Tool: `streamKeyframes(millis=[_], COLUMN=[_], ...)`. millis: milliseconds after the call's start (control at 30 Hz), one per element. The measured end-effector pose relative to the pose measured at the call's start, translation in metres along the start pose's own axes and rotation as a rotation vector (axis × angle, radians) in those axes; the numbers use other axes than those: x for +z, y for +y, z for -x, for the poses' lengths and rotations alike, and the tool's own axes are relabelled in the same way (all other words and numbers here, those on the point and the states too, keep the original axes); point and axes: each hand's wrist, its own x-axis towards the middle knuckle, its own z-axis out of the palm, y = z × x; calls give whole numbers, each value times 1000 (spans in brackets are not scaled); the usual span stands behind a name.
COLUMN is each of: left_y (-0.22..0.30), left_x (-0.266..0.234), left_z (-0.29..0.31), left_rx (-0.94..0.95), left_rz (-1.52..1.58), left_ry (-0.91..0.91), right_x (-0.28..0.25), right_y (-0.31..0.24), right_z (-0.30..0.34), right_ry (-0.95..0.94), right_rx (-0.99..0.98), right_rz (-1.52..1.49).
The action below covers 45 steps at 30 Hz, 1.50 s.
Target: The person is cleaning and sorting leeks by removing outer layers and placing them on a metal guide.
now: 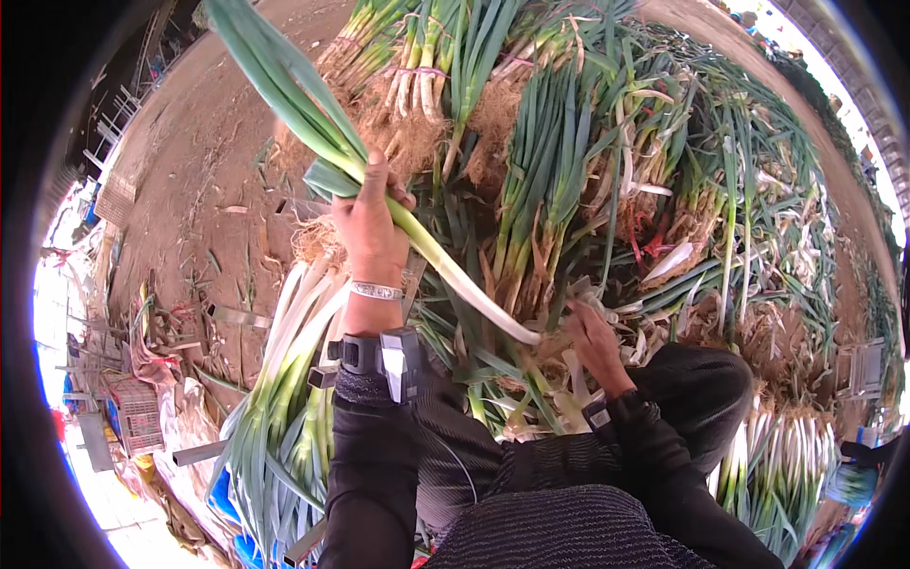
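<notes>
L hand (374,228) grips one leek (436,256) on a slant, leaves up-left, white end down-right nr R hand (595,349); bracelet (376,291) on L wrist; banded bunch (417,85) ahead, big pile (768,161) to R, more stalks (294,351) beside L forearm, brown soil (185,213) far L

To the left of the left hand's fingers (375,174), brown earth (190,204) is spreading widely. Below and left of these fingers, a flat metal strip (239,316) is lying; farther that way, a wire basket (139,417) is standing and a pale crumpled sheet (194,417) is lying. Far right of the right hand's fingers (583,322), a grey metal frame (864,368) is standing.
</notes>
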Motion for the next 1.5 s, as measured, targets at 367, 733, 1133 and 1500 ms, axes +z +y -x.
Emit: streamKeyframes(millis=[367,733,1133,1500], left_y=[-37,-54,-76,-92], left_x=[13,47,33,17], left_z=[8,62,52,49], left_rx=[-448,-559,-574,-604], left_rz=[224,-331,-431,-501], left_ry=[-163,-753,-695,-589], right_x=[43,-12,-282,-431], right_y=[-134,-120,-84,-6], right_z=[-56,-32,109,325], right_ry=[-423,-173,880,1666], right_rx=[20,25,-194,-177], right_rz=[-714,-856,-833,-651])
